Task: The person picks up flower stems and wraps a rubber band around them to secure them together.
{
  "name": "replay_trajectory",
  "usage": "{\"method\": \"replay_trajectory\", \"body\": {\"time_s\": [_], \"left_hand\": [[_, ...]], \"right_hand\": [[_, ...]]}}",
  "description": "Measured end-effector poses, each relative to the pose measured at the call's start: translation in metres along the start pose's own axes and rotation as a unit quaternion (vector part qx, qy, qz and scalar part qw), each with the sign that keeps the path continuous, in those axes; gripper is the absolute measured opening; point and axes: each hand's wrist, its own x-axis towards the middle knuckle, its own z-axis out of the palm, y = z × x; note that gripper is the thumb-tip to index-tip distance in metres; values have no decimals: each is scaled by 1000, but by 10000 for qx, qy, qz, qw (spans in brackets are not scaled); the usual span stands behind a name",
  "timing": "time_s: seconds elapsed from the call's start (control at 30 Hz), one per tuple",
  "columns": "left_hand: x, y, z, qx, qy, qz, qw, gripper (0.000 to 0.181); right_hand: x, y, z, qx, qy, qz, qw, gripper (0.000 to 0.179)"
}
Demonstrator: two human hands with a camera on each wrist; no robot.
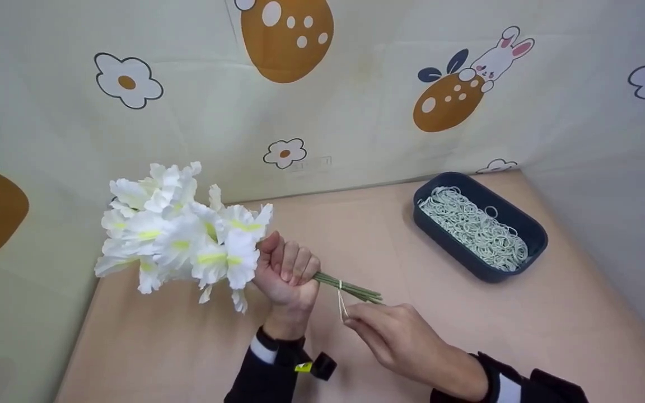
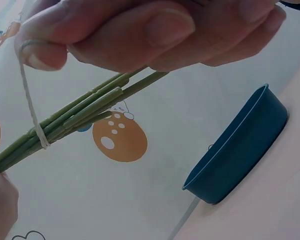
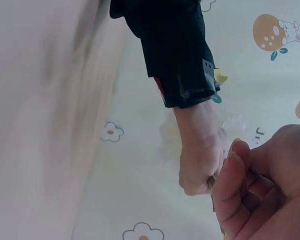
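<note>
My left hand (image 1: 290, 274) grips a bunch of white artificial flowers (image 1: 188, 235) by the stems, just under the blooms. The green stems (image 1: 360, 290) stick out past the little-finger side, pointing right. Looped around them near the cut ends is a thin whitish rubber band (image 1: 340, 299). Thumb and fingertips of my right hand (image 1: 406, 344) pinch the free end of the band and pull it down, away from the stems. In the left wrist view the stretched band (image 2: 30, 102) runs from the stems (image 2: 75, 117) up to a right fingertip.
A dark blue tray (image 1: 482, 274) full of pale rubber bands (image 1: 471, 226) stands at the back right of the wooden table (image 1: 356, 224). Behind the table hangs a patterned cloth (image 1: 356, 129) with flowers and rabbits.
</note>
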Motion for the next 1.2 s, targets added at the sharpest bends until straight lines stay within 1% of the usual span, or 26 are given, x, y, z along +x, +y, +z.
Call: {"method": "replay_trajectory", "body": {"time_s": [0.1, 0.3, 0.4, 0.53, 0.67, 0.77, 0.87, 1.03, 1.2], "left_hand": [[0, 0, 0, 12, -71, -14, 10000, 49], [0, 0, -1, 24, 1, -75, 10000, 50], [-1, -1, -2, 47, 13, -102, 9999, 50], [-1, -1, -2, 48, 173, -151, 9997, 51], [-1, 1, 0, -8, 276, -163, 9995, 51], [0, 3, 2, -75, 278, -118, 9995, 50], [0, 5, 3, -117, 270, -84, 9995, 50], [2, 8, 6, -69, 269, 2, 9996, 49], [3, 10, 7, -49, 201, 52, 9998, 48]], "right_hand": [[2, 2, -5, 32, 94, 8, 10000, 9], [7, 8, -22, 32, 244, 54, 9997, 17], [9, 10, -31, -100, 268, 119, 9995, 17], [11, 14, -41, -349, 218, 324, 9986, 17], [11, 16, -49, -626, 162, 458, 9969, 12], [11, 17, -53, -883, 114, 479, 9949, 4], [11, 19, -54, -1112, 60, 476, 9926, 3], [10, 21, -54, -1389, 104, 346, 9896, 15], [10, 22, -54, -1592, 84, 297, 9868, 16]]}}
